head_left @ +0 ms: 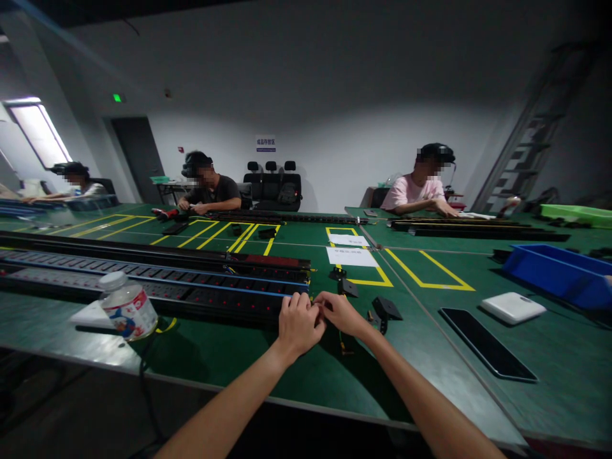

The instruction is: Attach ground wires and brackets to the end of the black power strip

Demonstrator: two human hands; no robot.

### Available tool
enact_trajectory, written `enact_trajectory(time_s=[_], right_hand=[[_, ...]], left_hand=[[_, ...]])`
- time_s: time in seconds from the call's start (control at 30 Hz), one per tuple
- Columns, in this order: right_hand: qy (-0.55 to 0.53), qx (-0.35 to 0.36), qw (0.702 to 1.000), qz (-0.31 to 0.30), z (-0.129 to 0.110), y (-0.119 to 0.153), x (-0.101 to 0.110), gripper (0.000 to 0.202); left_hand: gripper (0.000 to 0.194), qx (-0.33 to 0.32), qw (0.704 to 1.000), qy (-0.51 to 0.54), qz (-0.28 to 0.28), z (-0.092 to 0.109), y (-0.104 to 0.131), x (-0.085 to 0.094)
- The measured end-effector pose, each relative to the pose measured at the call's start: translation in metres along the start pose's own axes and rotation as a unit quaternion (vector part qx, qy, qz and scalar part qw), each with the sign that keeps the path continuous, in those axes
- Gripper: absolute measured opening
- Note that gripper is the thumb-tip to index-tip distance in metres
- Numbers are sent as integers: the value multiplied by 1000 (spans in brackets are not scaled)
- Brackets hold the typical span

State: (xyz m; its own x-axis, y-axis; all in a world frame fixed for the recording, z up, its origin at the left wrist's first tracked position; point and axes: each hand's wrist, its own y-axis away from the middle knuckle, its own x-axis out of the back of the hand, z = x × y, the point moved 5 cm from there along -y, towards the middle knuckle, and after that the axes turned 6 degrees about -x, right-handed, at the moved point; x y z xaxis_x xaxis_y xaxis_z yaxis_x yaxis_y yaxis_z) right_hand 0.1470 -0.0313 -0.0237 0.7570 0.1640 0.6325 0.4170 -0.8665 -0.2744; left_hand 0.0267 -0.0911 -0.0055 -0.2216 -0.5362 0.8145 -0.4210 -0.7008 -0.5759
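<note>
My left hand [300, 326] curls its fingers over the right end of a long black strip [224, 299] with red dots along it. Right beside it, my right hand [340, 312] is closed in a pinch at that same end; whatever sits between the fingertips is too small to make out. Below my right hand, a thin yellow wire [342, 344] hangs down to the table. Black end pieces [386, 308] lie just to the right, and another black block [349, 287] rests beyond my right hand.
More long strips [143, 266] lie behind on the green table [268, 382]. A clear jar [128, 306] stands at left. At right are a phone [488, 344], a white box [512, 308] and a blue bin [559, 271]. Paper labels [351, 256] lie ahead. Several people work across the table.
</note>
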Motion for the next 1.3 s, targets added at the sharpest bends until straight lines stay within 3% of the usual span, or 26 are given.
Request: enact_trajectory(time_s=[1.3], right_hand=[[-4, 4, 1000, 0, 5, -1, -2, 19]], left_hand=[[12, -4, 1000, 11, -3, 0, 0, 2]])
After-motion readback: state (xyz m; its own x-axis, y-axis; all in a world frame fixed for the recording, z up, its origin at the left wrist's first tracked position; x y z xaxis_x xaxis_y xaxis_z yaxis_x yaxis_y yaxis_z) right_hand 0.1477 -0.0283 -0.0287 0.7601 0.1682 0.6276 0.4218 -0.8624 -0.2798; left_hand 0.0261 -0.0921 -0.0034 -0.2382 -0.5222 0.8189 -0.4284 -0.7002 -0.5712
